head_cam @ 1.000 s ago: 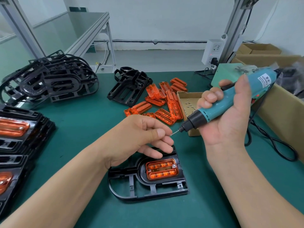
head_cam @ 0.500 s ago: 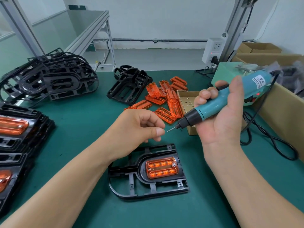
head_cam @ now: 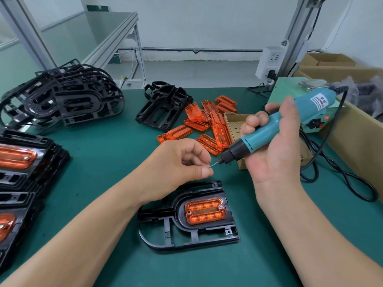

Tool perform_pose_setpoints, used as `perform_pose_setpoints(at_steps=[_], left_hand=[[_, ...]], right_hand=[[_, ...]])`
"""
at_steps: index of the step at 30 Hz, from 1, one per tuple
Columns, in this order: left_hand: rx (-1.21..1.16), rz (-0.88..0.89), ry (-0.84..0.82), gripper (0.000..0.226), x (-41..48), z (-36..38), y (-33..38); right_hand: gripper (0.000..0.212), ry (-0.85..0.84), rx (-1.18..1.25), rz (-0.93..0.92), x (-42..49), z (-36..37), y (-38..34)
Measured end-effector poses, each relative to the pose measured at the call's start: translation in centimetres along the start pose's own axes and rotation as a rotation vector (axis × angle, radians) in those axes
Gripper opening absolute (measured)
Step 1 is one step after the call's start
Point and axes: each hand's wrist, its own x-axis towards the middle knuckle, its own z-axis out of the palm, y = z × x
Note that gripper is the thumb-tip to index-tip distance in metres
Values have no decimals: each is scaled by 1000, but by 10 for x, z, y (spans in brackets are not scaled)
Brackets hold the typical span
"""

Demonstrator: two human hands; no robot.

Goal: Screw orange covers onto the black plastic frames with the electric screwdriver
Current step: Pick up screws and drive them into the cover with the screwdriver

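Black plastic frame (head_cam: 165, 230) flat on the green counter (head_cam: 103, 154), near its front edge, rounded end to the left. Seated in its raised oval pocket: one orange cover (head_cam: 205, 211), translucent and ribbed, long side running across the view. Screw head (head_cam: 221, 207) visible at the cover's right end. Left end too small to tell.

Just above the frame and clear of it: left grip (head_cam: 178, 162), fingers curled, thumb and forefinger pinching a small screw (head_cam: 209, 168) at the tip of the bit (head_cam: 215, 163). Right grip (head_cam: 275, 154) palm up, clenched round the teal body of the electric screwdriver (head_cam: 269, 129), thumb along its upper side, black nose tilted down and left toward the left grip. Black cable (head_cam: 331, 172) from the tool's rear end, looping over the counter on the right.

Behind the hands: loose orange covers (head_cam: 207, 125) in a heap, just beside a small cardboard box (head_cam: 230, 118) with screws inside. Farther back, a short stack of bare frames (head_cam: 163, 106). Far left, a large tangled pile of frames (head_cam: 62, 98). At the left edge, stacked finished frames (head_cam: 20, 162) with covers fitted. Right rear: pale green control box (head_cam: 290, 88), white socket strip (head_cam: 271, 61) on an aluminium post, brown carton (head_cam: 356, 141) along the right side.
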Motion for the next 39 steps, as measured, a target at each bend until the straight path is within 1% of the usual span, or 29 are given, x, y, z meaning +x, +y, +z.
perform_pose_setpoints(at_steps=[18,23,27,34,39], left_hand=[[22,17,-13,16,0,-2,-1],[106,24,21,16,0,-1,0],[224,39,73,20,-2,2,1],[179,24,46,18,-3,2,4],[270,26,68,22,-5,7,2]], right_hand=[[25,-27,-40,5,-1,2,-2],[25,-68,-52,13,-2,3,-2],[27,-52,-73,22,-2,4,-1],[30,-75,-54,-4,-6,6,-1],[29,-45,-96,22,-8,7,2]])
